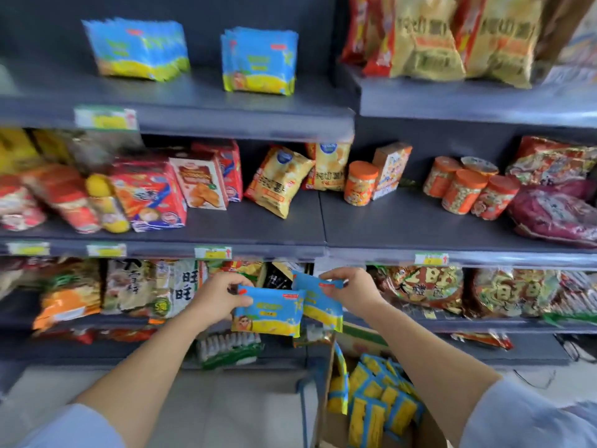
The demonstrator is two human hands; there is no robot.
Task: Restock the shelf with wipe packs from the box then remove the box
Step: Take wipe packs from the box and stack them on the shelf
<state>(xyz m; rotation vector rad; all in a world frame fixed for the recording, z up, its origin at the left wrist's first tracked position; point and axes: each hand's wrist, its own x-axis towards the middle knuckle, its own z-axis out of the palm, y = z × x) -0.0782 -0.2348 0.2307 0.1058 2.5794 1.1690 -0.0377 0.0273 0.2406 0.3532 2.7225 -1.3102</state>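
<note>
Large yellow-and-red chip bags stand at the top right. At mid height, red biscuit boxes lean beside a yellow snack bag; a lone orange-lidded jar stands beside a printed carton, and more orange jars cluster farther right, next to a dark red bag. Lower down sit noodle packs and red-and-gold bags, under green-and-yellow price tags

Blue-yellow wipe packs — two held mid-air, more upright in open box.
</note>
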